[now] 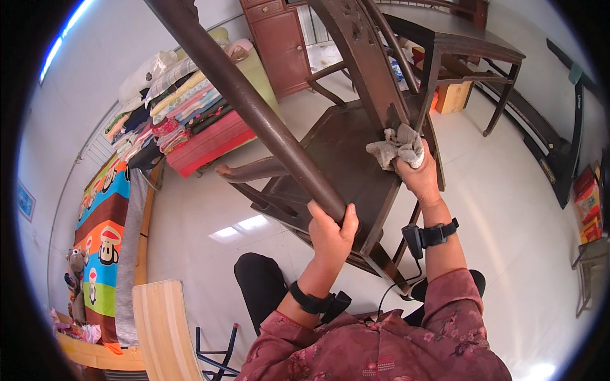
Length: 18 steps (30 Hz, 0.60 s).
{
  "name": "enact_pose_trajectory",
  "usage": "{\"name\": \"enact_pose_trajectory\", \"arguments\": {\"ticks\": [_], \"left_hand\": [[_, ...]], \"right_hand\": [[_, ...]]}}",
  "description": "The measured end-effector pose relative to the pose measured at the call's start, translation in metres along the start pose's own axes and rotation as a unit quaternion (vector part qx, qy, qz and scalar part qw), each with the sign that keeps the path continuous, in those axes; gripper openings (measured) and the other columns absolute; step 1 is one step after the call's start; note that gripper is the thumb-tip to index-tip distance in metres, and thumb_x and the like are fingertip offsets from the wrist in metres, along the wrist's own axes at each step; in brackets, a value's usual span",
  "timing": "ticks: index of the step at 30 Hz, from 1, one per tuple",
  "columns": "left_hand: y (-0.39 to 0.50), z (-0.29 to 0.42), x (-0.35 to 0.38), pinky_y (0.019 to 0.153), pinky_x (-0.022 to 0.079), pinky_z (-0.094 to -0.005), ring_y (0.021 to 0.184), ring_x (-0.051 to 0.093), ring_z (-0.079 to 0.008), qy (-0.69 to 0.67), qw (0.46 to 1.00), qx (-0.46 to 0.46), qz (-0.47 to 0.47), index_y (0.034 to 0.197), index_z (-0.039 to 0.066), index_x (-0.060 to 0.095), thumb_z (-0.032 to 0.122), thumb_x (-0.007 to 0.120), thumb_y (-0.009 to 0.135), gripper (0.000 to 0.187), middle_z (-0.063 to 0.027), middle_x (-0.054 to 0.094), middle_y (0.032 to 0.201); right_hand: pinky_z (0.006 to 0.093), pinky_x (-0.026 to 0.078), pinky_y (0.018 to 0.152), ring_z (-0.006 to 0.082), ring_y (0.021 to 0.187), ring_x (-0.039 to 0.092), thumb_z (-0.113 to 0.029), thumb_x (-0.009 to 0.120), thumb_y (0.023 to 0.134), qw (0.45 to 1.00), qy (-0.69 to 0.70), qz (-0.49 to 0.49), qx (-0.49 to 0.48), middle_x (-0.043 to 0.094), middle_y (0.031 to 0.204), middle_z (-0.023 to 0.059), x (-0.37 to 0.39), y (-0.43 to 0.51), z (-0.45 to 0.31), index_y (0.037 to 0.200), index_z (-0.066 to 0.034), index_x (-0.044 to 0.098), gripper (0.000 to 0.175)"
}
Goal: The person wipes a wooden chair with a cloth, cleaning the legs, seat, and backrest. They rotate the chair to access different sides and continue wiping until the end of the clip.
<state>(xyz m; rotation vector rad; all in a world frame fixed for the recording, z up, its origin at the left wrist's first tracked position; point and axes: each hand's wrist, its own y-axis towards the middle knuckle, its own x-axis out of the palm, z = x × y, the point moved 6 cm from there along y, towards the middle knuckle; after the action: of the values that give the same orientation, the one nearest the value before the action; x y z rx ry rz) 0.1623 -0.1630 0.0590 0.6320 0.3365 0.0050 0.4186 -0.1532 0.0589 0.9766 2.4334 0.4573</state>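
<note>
A dark wooden armchair (350, 157) stands tilted before me, with a flat seat, a carved back splat (364, 62) and curved armrests. My left hand (332, 231) grips the lower end of a thick round wooden post (257, 107) of the chair, which runs up to the upper left. In my right hand (419, 174) is a crumpled greyish cloth (400, 146), pressed near the foot of the back splat at the seat's rear edge. The fingers of my right hand are partly hidden by the cloth.
A dark wooden table (457, 43) stands behind the chair, with a cardboard box (452, 97) beneath it. Folded bedding (190, 109) is piled at the upper left. A bed with a patterned cover (105, 238) stands left, and a light wooden board (167, 328) lower left. A treadmill (533, 128) is at the right.
</note>
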Motion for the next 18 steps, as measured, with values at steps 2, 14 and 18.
{"name": "enact_pose_trajectory", "arguments": {"ticks": [2, 14, 18], "left_hand": [[0.002, -0.003, -0.006, 0.058, 0.050, -0.0431, 0.061, 0.065, -0.0362, -0.010, 1.000, -0.008, 0.004, 0.111, -0.004, 0.038, 0.020, 0.073, 0.089, 0.048, -0.0146, 0.061, 0.069], [0.005, -0.029, -0.005, 0.063, 0.051, -0.0388, 0.066, 0.066, -0.0281, -0.111, 0.991, -0.068, -0.015, 0.116, 0.001, 0.040, 0.022, 0.075, 0.088, 0.050, -0.0128, 0.064, 0.079], [0.000, -0.038, -0.001, 0.064, 0.052, -0.0402, 0.070, 0.067, -0.0316, -0.152, 0.983, -0.097, -0.041, 0.120, 0.001, 0.040, 0.024, 0.076, 0.087, 0.054, -0.0145, 0.065, 0.083]], "right_hand": [[0.0355, 0.054, 0.087, 0.0276, 0.094, 0.071, -0.016, 0.071, 0.079, 1.000, -0.005, -0.023, 0.018, 0.071, 0.101, 0.0147, 0.008, 0.002, 0.000, 0.115, -0.0052, 0.057, 0.041], [0.0375, 0.052, 0.089, 0.0318, 0.098, 0.069, -0.018, 0.070, 0.081, 1.000, 0.014, 0.001, -0.021, 0.069, 0.102, 0.0161, 0.022, -0.001, 0.010, 0.115, -0.0049, 0.054, 0.040], [0.0363, 0.051, 0.090, 0.0274, 0.098, 0.068, -0.019, 0.071, 0.082, 1.000, 0.007, -0.005, 0.011, 0.069, 0.106, 0.0154, 0.019, -0.002, 0.009, 0.115, -0.0049, 0.056, 0.040]]}}
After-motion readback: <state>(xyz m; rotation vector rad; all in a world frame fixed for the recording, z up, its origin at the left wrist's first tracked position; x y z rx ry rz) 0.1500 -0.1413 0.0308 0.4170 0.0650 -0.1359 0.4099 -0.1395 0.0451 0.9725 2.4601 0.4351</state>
